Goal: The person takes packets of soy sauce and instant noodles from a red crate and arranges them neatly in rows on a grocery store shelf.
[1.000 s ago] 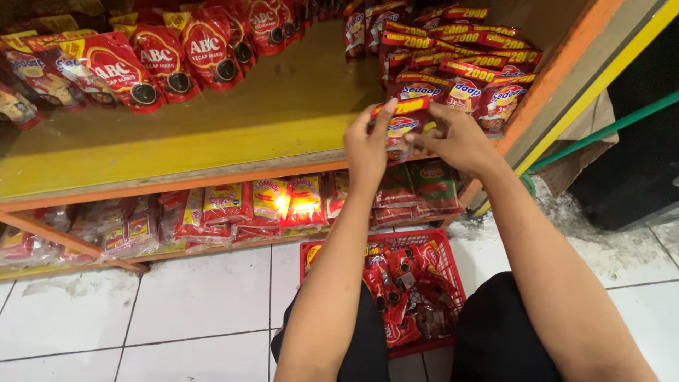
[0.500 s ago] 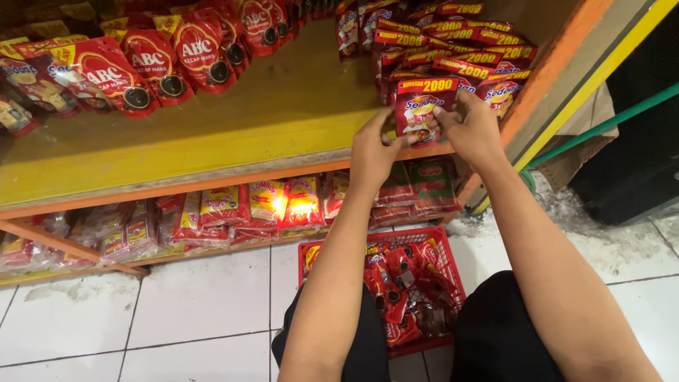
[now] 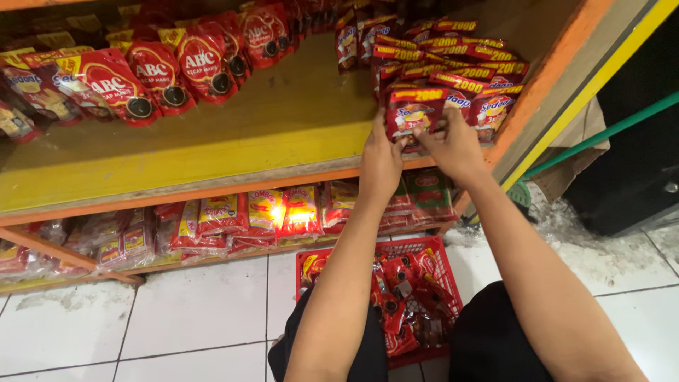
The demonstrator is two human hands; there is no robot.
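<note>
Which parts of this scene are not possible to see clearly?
Head view only:
- Lower edge of the red sauce sachet: covered by left hand and right hand.
- Red plastic basket contents: partly behind the arms, blurred.
- Lower-shelf glossy packets: washed out by glare.

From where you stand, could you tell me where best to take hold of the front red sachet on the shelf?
Probably by its two bottom corners, from the shelf's open front. The sachet stands nearly upright, leaning on the row behind, its flat face forward; the left hand and right hand already pinch its lower edge.
</note>
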